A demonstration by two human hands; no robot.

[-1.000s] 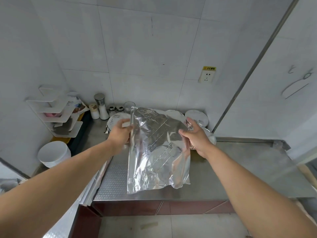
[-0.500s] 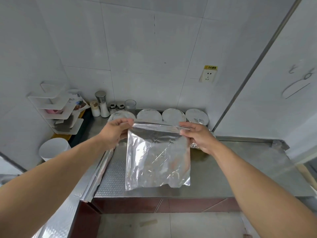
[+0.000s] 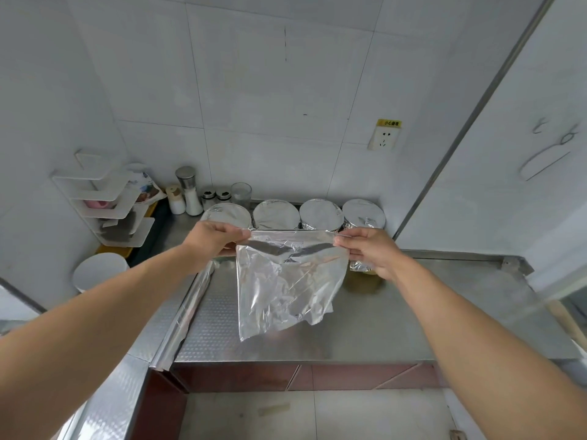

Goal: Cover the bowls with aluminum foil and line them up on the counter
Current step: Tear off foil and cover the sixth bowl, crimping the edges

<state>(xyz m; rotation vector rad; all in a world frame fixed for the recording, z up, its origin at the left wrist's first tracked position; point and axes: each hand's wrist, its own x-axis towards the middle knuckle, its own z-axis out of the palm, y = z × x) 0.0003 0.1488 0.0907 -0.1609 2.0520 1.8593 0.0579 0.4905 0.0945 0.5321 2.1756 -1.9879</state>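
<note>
Left hand [image 3: 213, 238] pinches the top-left corner of the foil sheet [image 3: 287, 282], fingers curled on the edge. Sheet hangs free above the counter [image 3: 397, 328], top edge pulled roughly level, lower part crumpled and dangling (not touching the steel, as far as I can tell). Right hand [image 3: 370, 249] pinches the top-right corner, thumb and fingertips closed on it.

Left to right across the scene: white corner shelf [image 3: 108, 198] on the left wall, white bowl [image 3: 100, 271] below it on the lower side counter, foil roll [image 3: 187, 308] lying along the counter's left edge, partly unrolled. At the back: small white shaker [image 3: 175, 200], salt grinder [image 3: 190, 190], two short jars [image 3: 216, 198], clear glass [image 3: 241, 193]. Then four foil-covered bowls [image 3: 320, 215] in a row against the back wall, just behind the sheet's top edge, set side by side. One more bowl [image 3: 363, 274] sits under the right hand, foil visible on its side, mostly hidden by the hand and sheet (can't tell if it's fully covered). Wall socket [image 3: 384, 138] above the row, to the right.
</note>
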